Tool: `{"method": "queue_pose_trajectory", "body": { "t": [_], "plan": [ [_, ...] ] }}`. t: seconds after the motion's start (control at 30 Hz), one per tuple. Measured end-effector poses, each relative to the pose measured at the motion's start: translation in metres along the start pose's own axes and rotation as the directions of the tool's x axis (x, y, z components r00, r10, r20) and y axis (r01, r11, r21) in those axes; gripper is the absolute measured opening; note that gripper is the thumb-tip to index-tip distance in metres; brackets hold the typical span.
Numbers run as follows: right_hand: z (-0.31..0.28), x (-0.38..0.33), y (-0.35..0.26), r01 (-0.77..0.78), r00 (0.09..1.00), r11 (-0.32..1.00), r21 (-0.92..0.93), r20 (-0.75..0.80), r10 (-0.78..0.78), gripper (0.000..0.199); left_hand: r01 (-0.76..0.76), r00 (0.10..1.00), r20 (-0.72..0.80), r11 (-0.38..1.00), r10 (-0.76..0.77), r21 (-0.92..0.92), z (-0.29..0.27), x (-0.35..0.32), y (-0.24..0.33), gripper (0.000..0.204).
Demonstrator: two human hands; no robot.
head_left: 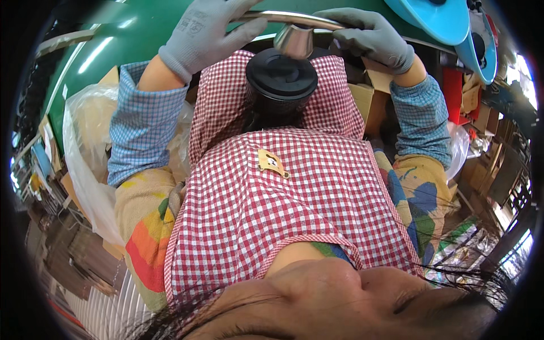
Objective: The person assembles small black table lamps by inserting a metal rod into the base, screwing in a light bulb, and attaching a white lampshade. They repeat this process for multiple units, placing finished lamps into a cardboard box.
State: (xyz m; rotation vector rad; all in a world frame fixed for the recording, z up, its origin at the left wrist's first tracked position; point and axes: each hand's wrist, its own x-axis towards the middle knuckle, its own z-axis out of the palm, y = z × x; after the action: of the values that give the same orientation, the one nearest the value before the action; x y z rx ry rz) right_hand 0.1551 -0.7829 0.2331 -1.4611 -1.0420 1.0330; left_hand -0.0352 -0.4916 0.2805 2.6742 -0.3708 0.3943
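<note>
Both gloved hands close on one curved metal bar (294, 18) that runs across the top of the view: the left hand (204, 31) wraps it from above with fingers curled over, and the right hand (368, 37) lies over its far end, fingers bent around it, though whether the thumb closes underneath cannot be told from this angle. A metal cone-shaped fitting (293, 41) hangs from the bar between the two grips, just above a black round lid (281, 75) on a dark container held against the red checked apron (283, 198). The risk, as a judgement, is a slip: smooth metal under knit gloves could slide, and the fitting could knock the lid. Both forearms reach up and outward, elbows bent, blue checked sleeves (141, 124) pushed back from the wrists. A clear plastic bag (85, 147) bulges beside the left elbow.
</note>
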Motion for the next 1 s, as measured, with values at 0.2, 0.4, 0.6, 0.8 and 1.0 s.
{"method": "queue_pose_trajectory", "body": {
  "t": [0.2,0.4,0.6,0.8,1.0],
  "plan": [
    [0.035,-0.005,-0.006,-0.196,0.977,0.971,-0.137,0.053,0.205,0.042,0.191,0.967,0.190,0.978,-0.172,-0.087,0.008,-0.037,0.025,0.036],
    [0.031,-0.006,0.025,-0.119,0.991,0.990,-0.077,0.046,0.123,0.043,0.230,0.955,0.189,0.973,-0.229,0.014,0.007,-0.034,0.060,0.031],
    [0.028,-0.005,0.036,-0.019,0.994,0.979,-0.204,0.101,0.041,0.045,0.222,0.939,0.263,0.974,-0.222,0.030,-0.001,-0.031,0.079,0.036],
    [0.044,-0.005,-0.030,-0.004,0.965,0.683,-0.731,0.178,0.195,0.031,0.311,0.923,0.284,0.937,-0.258,-0.160,0.010,-0.040,0.069,0.031],
    [0.022,0.001,0.049,0.512,0.859,0.623,-0.591,0.357,-0.367,0.049,0.299,0.922,0.313,0.934,-0.230,-0.193,0.032,-0.032,0.036,0.027]
  ]
}}
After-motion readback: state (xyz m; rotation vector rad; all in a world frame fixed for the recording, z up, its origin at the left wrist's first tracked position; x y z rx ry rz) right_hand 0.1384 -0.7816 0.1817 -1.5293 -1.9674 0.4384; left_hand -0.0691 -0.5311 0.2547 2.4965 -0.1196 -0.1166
